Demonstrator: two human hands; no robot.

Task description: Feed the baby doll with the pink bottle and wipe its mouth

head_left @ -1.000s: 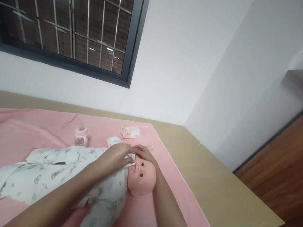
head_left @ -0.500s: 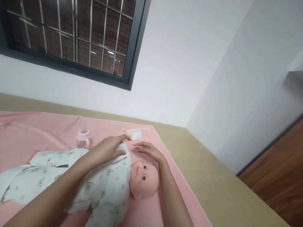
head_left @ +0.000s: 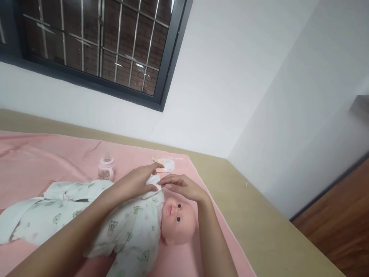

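Note:
A baby doll with a bald head lies on its back, head to the right, in a white wrap outfit printed with green and pink figures. My left hand reaches across its chest, thumb and fingers curved around the white sleeve cuff at the doll's far side. From the right, beyond the doll's head, my right hand comes in with fingers close together. Its fingertips meet the cuff's edge beside my left hand; their exact hold is partly hidden.
A pink baby bottle stands behind the doll. Near the far corner of the pink sheet lies a small clear packet. The tan surface runs to white walls, with a barred window above.
My right hand has moved left, its fingertips now reaching the cuff where there was a gap before. My left hand stays around the sleeve. The view has shifted slightly.

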